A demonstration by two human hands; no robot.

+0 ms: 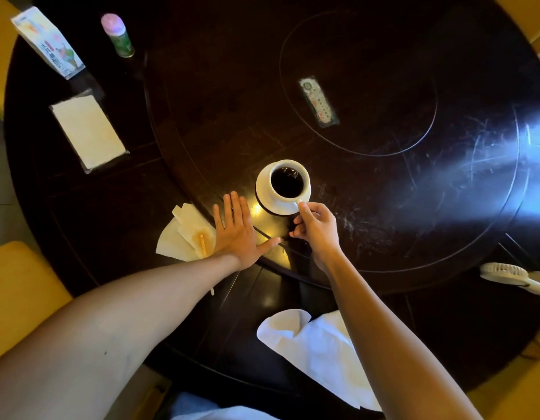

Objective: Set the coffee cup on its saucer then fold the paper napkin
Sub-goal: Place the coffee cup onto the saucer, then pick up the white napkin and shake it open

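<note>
A restaurant dining room: round dark counter (444, 207) with inset turntable, napkin pack (88, 130) beyond the left hand

Both forearms are bare from the bottom edge of the view up to each grip, no sleeve showing. The left hand (237, 230) and right hand (317, 227) carry no glove, ring, watch or wristband on any visible part.

A carton (47, 42), a pink-capped bottle (117, 34) and a handheld fan (516, 277) rest on the dark table (384, 207).
</note>
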